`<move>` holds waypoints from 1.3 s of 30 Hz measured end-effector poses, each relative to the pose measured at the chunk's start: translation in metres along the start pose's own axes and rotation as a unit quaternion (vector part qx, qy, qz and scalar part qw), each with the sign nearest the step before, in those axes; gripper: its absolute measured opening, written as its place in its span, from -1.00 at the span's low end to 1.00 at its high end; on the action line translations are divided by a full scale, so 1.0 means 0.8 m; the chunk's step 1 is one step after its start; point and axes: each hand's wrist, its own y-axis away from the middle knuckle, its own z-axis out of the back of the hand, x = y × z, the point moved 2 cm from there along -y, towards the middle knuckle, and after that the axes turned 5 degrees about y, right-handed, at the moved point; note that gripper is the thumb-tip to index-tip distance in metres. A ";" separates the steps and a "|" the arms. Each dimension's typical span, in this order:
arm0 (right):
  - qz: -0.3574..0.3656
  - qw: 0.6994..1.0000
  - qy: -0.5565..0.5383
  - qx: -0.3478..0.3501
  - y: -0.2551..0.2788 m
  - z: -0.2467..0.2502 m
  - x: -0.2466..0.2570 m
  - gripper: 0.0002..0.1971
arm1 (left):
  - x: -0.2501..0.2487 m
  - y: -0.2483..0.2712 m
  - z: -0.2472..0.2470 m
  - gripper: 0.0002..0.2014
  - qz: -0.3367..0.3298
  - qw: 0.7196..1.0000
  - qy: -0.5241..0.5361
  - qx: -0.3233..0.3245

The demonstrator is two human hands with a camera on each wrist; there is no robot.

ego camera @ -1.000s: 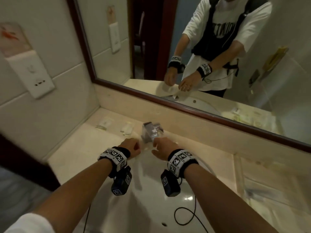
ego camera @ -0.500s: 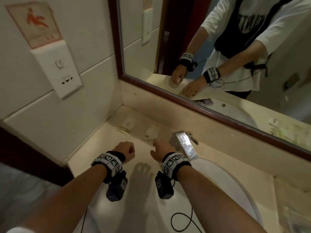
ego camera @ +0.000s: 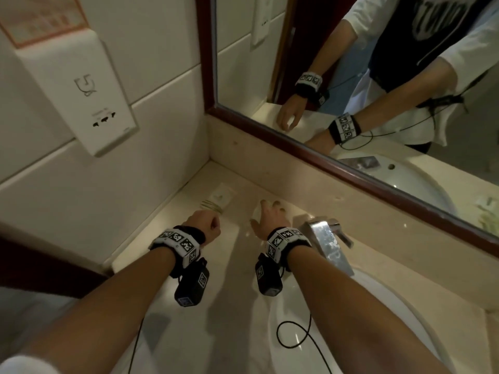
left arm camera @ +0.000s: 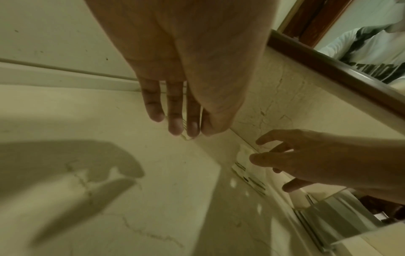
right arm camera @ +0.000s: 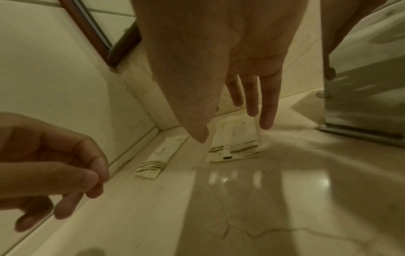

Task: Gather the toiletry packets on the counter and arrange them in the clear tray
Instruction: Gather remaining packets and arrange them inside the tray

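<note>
We are holding our right hand (ego camera: 270, 221) with its fingers (right arm camera: 266, 104) straight and spread, gripping nothing, just above the nearer packet (right arm camera: 234, 142), which is lying flat on the tabletop (ego camera: 243, 292) near the back ledge, just left of the faucet (ego camera: 328, 242). From the right wrist view the fingertips are hanging over the packet's far end; whether they are touching it we cannot tell. The second packet (right arm camera: 157, 159) is lying further left, in the corner beside the tiled wall (ego camera: 81, 198), apart from the first. Our left hand (ego camera: 206, 225) is hovering just short of that corner packet (ego camera: 220, 197), its fingers (right arm camera: 87, 173) loosely curled and holding nothing, the tips hanging over the packet's striped near edge in the left wrist view.
</note>
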 end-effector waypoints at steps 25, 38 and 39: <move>-0.002 0.994 -0.111 -0.014 -0.009 -0.020 0.001 -0.47 | -0.011 -0.026 -0.013 -0.91 0.026 0.999 -0.029 -0.005; 0.098 0.959 -0.207 -0.167 0.052 0.038 -0.014 -0.73 | -0.001 -0.064 -0.008 -0.87 0.005 0.998 -0.014 -0.067; 0.102 0.960 -0.196 -0.174 0.051 0.039 -0.015 -0.74 | -0.001 -0.068 -0.007 -0.81 0.009 0.996 -0.026 -0.079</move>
